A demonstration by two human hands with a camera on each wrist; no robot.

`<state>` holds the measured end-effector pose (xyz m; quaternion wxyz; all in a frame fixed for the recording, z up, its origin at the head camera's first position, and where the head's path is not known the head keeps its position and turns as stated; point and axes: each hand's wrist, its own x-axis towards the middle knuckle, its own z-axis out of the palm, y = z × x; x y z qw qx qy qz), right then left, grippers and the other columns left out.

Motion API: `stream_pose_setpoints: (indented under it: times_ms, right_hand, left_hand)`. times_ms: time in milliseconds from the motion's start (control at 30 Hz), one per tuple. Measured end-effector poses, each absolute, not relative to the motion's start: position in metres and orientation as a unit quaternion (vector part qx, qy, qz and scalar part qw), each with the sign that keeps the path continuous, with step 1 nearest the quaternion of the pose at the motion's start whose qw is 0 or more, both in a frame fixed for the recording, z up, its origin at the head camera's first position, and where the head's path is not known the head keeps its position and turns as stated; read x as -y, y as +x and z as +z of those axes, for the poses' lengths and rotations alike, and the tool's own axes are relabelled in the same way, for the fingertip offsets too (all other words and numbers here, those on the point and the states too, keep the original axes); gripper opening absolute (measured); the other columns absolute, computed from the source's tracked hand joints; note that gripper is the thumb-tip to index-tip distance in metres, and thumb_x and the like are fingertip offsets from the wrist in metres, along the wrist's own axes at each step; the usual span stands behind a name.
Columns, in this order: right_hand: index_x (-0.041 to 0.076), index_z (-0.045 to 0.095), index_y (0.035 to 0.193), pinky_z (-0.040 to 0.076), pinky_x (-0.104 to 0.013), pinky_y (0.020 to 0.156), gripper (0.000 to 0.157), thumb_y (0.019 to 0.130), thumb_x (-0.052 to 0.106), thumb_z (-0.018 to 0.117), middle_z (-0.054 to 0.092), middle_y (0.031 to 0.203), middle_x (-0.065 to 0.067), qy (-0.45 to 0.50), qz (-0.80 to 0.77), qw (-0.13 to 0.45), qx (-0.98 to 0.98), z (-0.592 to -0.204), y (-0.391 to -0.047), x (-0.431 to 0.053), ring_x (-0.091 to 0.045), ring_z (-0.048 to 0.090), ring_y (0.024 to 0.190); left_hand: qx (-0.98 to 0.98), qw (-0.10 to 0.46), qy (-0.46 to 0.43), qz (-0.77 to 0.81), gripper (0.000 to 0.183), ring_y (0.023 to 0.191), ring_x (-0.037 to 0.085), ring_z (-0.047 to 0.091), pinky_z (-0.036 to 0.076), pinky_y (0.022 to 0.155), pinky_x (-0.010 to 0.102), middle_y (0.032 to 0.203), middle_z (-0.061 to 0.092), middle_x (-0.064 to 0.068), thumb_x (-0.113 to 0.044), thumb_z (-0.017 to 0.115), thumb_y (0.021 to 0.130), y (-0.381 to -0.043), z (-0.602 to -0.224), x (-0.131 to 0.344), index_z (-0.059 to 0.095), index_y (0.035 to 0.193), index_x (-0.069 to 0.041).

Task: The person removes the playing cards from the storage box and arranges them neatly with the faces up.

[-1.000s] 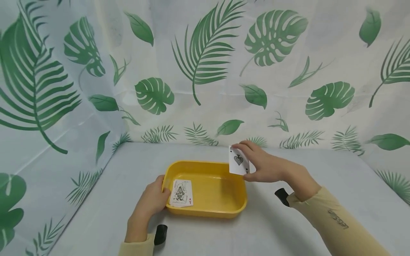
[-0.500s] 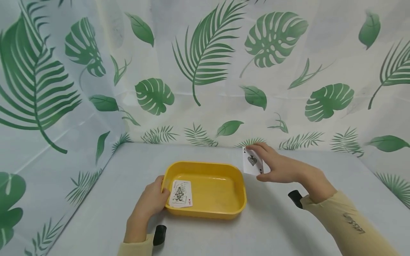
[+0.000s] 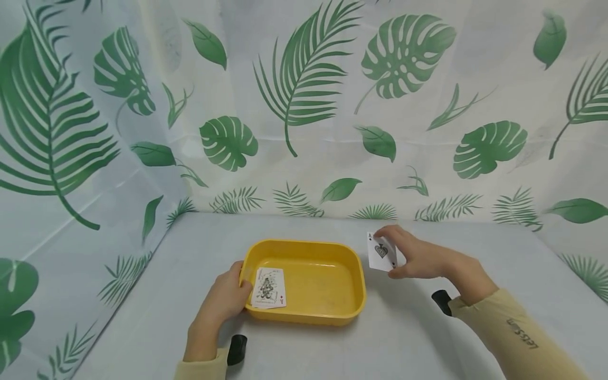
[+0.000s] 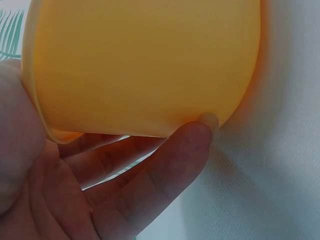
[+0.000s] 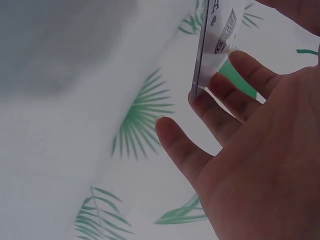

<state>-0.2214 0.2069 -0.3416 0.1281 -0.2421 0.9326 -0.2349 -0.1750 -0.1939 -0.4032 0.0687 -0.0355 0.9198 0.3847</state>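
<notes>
My left hand (image 3: 222, 296) grips the left end of a yellow tray (image 3: 319, 287), thumb at the rim. In the left wrist view its fingers (image 4: 172, 165) lie against the tray's outer wall (image 4: 145, 65). Inside the tray, at its left end, lies a small pile of playing cards (image 3: 268, 287), a joker on top and a red A corner showing beneath. Right of the tray, my right hand (image 3: 420, 257) pinches an ace of spades playing card (image 3: 380, 250) upright, face towards the head camera. The right wrist view catches that card (image 5: 215, 47) nearly edge-on at the fingertips.
The tray stands on a pale cloth-covered table (image 3: 304, 351). A white curtain with green leaf prints (image 3: 304, 174) hangs behind the table and along its left side. Black wrist straps (image 3: 442, 302) show at both cuffs.
My right hand has moved right with the ace of spades, from over the tray's right rim to beside the tray, dipping slightly lately. The left hand and tray have stayed put.
</notes>
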Motion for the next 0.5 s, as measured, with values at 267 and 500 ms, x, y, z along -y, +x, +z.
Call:
stream_pose_setpoints:
  times_ms: [267, 500]
  right_hand:
    - [0.012, 0.04, 0.139, 0.042, -0.057, 0.102, 0.072, 0.079, 0.012, 0.08, 0.039, 0.14, -0.015, -0.226, -0.235, 0.158, -0.932, -0.355, -0.224, -0.21, -0.034, 0.042, 0.12]
    - [0.012, 0.041, 0.138, 0.038, -0.059, 0.105, 0.072, 0.079, 0.01, 0.082, 0.037, 0.143, -0.015, -0.213, -0.235, 0.182, -0.931, -0.363, -0.225, -0.209, -0.035, 0.041, 0.123]
  left_hand:
    - [-0.919, 0.069, -0.029, 0.388, 0.054, 0.076, 0.02, 0.056, 0.05, 0.064, 0.033, 0.115, 0.06, 0.017, -0.008, 0.051, 0.097, -0.174, -0.402, 0.194, 0.039, 0.148, 0.006]
    - [-0.92, 0.065, -0.029, 0.386, 0.054, 0.076, 0.02, 0.056, 0.051, 0.065, 0.034, 0.115, 0.061, 0.017, -0.007, 0.051, 0.096, -0.174, -0.401, 0.194, 0.04, 0.147, 0.006]
